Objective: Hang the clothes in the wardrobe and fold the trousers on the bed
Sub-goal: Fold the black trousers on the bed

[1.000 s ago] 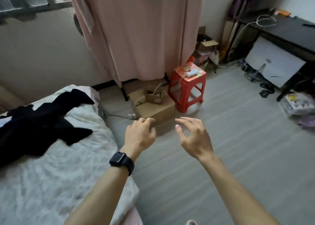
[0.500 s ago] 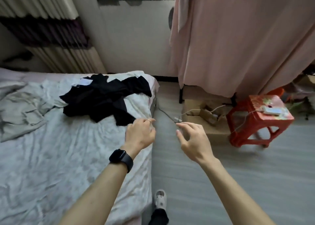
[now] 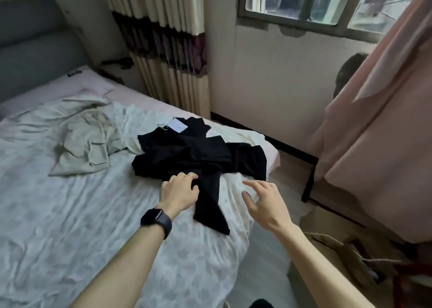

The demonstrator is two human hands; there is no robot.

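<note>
While the black garment [image 3: 198, 153] is lying crumpled at the corner of the bed [image 3: 93, 226], the left grip [image 3: 180, 193] is curling its fingers into the near fold and the right grip [image 3: 264, 202] is hovering spread just beside it, holding nothing. Pickup is seemingly beginning; the right is needing a second hold to lift it clear.

Both bare forearms reach forward from the bottom of the view. The left hand [image 3: 180, 192] lies back up, its fingers curled down into the black garment [image 3: 198, 153] and gripping a fold of it. A dark watch [image 3: 156, 221] sits on that wrist and a ring [image 3: 190, 175] on one finger. The right hand [image 3: 265, 202] hovers just beside it, fingers spread and loosely bent, holding nothing.
</note>
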